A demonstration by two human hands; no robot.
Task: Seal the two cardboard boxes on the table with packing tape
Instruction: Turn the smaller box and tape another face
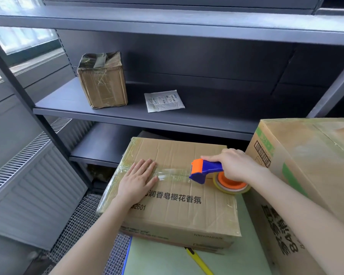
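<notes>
A flat cardboard box with black printed characters lies on the pale green table. My left hand presses flat on its top, over the left end of a clear tape strip running along the centre seam. My right hand grips the blue and orange tape dispenser, whose roll sits over the box's right part. A taller taped box stands at the right, next to my right forearm.
A yellow utility knife lies on the table in front of the flat box. On the dark metal shelf behind stand a small taped box and a white packet. A radiator and floor grille are at the left.
</notes>
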